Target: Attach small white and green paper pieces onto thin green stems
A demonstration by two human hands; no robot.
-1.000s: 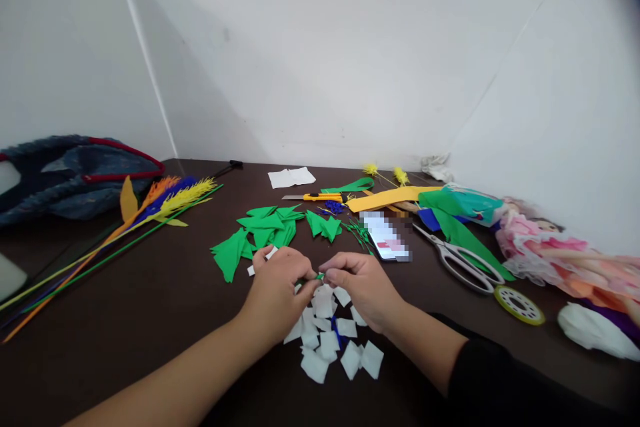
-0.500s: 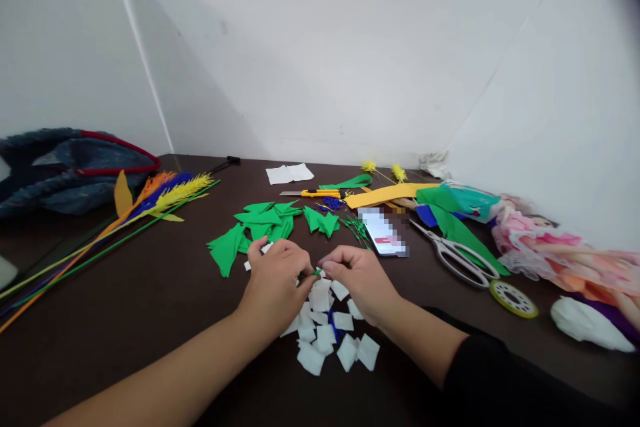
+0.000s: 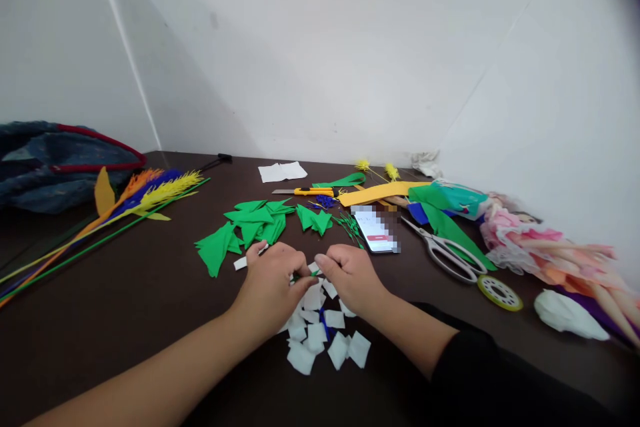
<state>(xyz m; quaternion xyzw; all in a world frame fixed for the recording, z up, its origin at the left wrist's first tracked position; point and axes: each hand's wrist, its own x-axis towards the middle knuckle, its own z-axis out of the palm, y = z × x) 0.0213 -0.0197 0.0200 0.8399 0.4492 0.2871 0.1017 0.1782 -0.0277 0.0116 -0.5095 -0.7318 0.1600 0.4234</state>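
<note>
This side of the phone, the left hand pinches a small green piece, the right hand just beside it, above white squares. Left of the phone lie green cutouts; right of it, scissors; beyond it, a yellow strip.

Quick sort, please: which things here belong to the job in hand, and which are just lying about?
Seemingly in the job:
small green piece, between left hand and right hand
white squares
green cut pieces, probably

Apparently just lying about:
phone
pink-dressed doll
denim item
scissors, untouched
</note>
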